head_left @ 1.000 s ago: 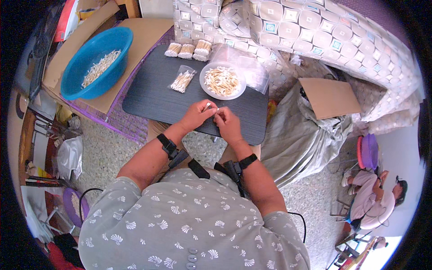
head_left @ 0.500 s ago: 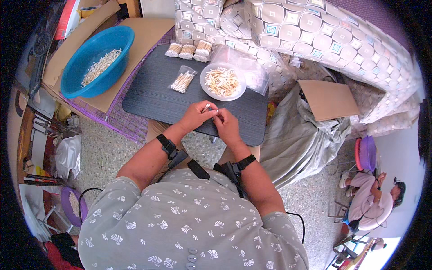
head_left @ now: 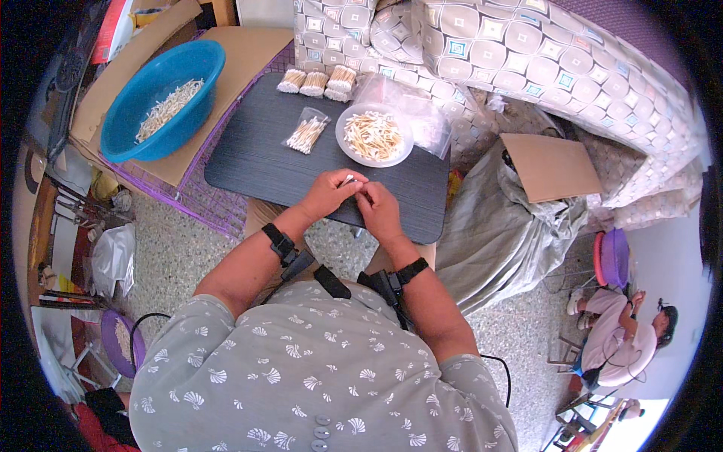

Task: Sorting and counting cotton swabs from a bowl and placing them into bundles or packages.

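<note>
My left hand [head_left: 330, 194] is closed over the near edge of the dark table [head_left: 256, 143], holding cotton swabs [head_left: 347, 180] whose white tips show above the fingers. My right hand [head_left: 381, 211] is closed beside it, fingertips meeting the left ones; what it pinches, if anything, is hidden. Just beyond the hands stands a white bowl [head_left: 409, 149] heaped with loose cotton swabs [head_left: 373, 135]. Left of the bowl lies a clear bag of cotton swabs [head_left: 306, 131]. Several bundles of swabs [head_left: 315, 83] sit in a row at the table's far edge.
Clear plastic bags [head_left: 422, 124] lie right of the bowl. A blue basin [head_left: 118, 139] with white sticks rests on cardboard [head_left: 252, 47] at the left. A patterned sofa [head_left: 512, 41] stands behind; a grey cloth-covered heap [head_left: 497, 226] is at the right. Another person [head_left: 621, 339] sits far right.
My fingers have shifted slightly together; a white tip seen between them earlier is now hidden. The bowl, bag and bundles stay put.
</note>
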Tool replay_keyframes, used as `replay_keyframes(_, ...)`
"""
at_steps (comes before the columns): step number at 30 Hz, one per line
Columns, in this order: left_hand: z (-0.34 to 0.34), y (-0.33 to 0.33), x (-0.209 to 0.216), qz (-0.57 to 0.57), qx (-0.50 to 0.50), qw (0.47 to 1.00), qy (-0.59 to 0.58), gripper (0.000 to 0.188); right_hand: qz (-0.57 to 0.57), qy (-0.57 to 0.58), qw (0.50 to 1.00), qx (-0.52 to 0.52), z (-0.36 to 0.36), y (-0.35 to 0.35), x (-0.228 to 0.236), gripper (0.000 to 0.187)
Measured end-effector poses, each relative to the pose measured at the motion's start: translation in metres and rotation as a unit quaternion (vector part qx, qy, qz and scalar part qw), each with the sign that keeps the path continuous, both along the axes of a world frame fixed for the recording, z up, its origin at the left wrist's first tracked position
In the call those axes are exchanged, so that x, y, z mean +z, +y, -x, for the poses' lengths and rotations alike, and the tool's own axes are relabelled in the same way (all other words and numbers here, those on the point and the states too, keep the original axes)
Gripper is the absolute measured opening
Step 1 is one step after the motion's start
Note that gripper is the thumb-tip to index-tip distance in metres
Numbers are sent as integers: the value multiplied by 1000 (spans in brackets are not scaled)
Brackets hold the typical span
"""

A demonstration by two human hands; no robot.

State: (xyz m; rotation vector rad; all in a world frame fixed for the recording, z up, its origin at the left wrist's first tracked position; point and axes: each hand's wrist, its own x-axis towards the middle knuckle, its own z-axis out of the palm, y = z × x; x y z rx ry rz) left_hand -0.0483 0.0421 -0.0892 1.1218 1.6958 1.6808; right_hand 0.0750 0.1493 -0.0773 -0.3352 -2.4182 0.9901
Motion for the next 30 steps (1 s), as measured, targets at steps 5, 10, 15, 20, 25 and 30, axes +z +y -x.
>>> replay_keyframes(5, -2, 0, 7, 4, 9, 1000, 19, 20, -8, 40, 999, -4, 1, 1, -4, 13)
replay_keyframes(10, 0, -2, 9, 26, 4, 999, 40, 19, 21, 12, 1000, -3, 1, 2, -4, 12)
replay_keyframes(15, 0, -2, 7, 26, 13, 999, 35, 19, 13, 22, 1000, -2, 2, 1, -3, 12)
replay_keyframes(20, -1, -2, 10, 26, 11, 999, 36, 19, 21, 18, 1000, -4, 1, 1, -2, 11)
replay_keyframes(25, -2, -2, 10, 31, 17, 999, 41, 18, 4, 37, 999, -6, 2, 1, -4, 10)
replay_keyframes(30, -2, -2, 9, 25, 11, 999, 34, 17, 1, 36, 999, -7, 2, 1, -3, 10)
